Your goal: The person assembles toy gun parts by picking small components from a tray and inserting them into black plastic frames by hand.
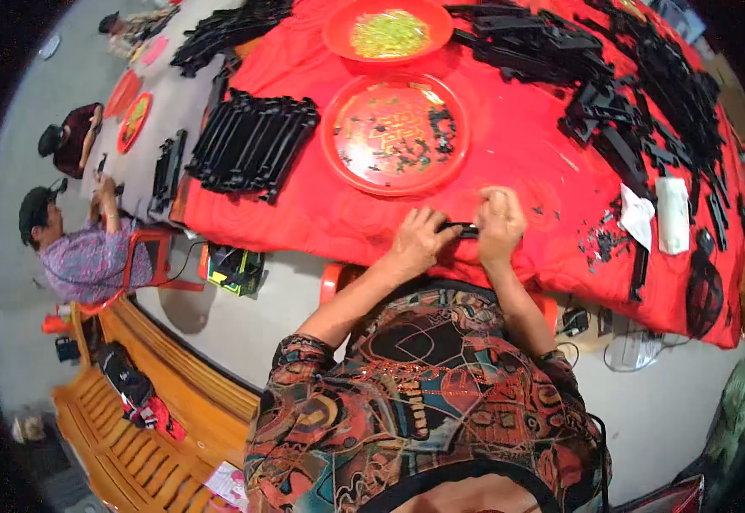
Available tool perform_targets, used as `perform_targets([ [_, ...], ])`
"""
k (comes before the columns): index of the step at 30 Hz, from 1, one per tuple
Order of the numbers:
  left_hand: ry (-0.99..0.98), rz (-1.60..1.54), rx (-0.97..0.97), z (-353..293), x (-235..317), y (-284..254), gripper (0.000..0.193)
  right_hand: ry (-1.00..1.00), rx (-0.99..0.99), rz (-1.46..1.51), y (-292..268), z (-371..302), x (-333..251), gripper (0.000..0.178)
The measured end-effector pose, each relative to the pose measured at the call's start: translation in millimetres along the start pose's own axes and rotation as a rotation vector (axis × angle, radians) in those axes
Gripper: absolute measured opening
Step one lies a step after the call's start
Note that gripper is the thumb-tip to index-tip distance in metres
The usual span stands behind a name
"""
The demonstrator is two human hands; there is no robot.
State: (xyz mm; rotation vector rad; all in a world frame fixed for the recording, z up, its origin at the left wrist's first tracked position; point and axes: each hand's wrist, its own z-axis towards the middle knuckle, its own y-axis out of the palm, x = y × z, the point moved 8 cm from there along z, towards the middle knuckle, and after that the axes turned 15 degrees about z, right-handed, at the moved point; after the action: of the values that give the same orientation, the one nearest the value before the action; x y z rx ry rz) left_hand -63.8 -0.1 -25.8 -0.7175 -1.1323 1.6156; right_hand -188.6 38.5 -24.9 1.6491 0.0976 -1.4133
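At the near edge of the red cloth [300,218], just in front of my body, both my hands are working close together over one slim black piece [469,231]. It is lying in the gap between them, its long axis running crosswise, left to right, so that neither hand is reaching away for it. My left hand [419,239] is grasping its left part between thumb and fingers; my right hand [501,224] is sitting curled tight against its right end, and from this height I cannot tell whether those fingers are gripping the piece itself or something tiny. Just beyond, a round red tray [390,188] is holding scattered small dark bits, and past it a red bowl [335,38] is holding yellow-green pieces [390,34]. Off to my left, a tight row of long black parts [253,141] is standing side by side; to my right, a loose heap of black parts [608,124] is spreading, with a white roll [673,214] and a crumpled tissue [636,215] lying on its near side.
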Motion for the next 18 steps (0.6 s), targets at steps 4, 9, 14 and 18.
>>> perform_targets([
  [4, -0.034, 0.006, 0.042, -23, 3, -28, 0.03, -0.251, -0.024, 0.192, 22, -8, -70, 0.015],
  [9, -0.131, 0.081, 0.232, -34, -26, -89, 0.025, -0.275, -0.024, 0.299, 7, 9, -92, 0.017],
  [14, -0.425, 0.566, 0.38, -49, -142, -135, 0.021, 0.021, 0.182, 0.358, -24, 8, -43, 0.018],
  [18, -0.611, 0.858, 0.294, -73, -238, -150, 0.025, 0.113, 0.164, 0.311, -17, -5, -26, 0.015],
])
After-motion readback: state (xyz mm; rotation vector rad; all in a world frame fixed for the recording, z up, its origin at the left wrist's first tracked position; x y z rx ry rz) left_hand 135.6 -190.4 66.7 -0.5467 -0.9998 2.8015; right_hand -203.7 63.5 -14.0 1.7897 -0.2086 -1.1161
